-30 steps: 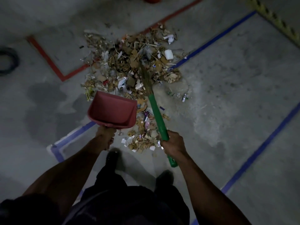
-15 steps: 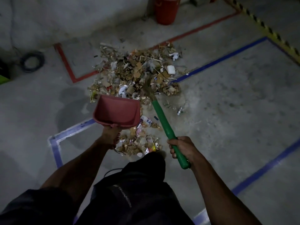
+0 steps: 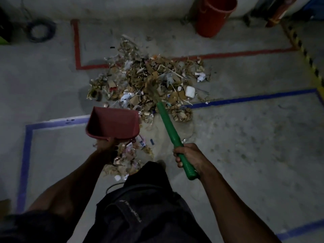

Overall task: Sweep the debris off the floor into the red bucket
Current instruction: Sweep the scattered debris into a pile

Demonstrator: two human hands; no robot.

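Right hand [image 3: 188, 156] fingers wrap the green broom handle [image 3: 169, 125], bristles forward in the debris pile [image 3: 149, 83]. Left hand [image 3: 105, 146] fingers grip the dustpan [image 3: 113, 124], just short of the pile. Red bucket [image 3: 214, 14] far beyond.

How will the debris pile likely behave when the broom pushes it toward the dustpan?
The debris pile is probably light and loose: cardboard scraps, paper and wrappers. It may scatter rather than slide together, as strays already lie near the dustpan. The broom bristles may snag the long strips.

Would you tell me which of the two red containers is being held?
The red dustpan, gripped by the left hand; the red bucket stands untouched by the wall.
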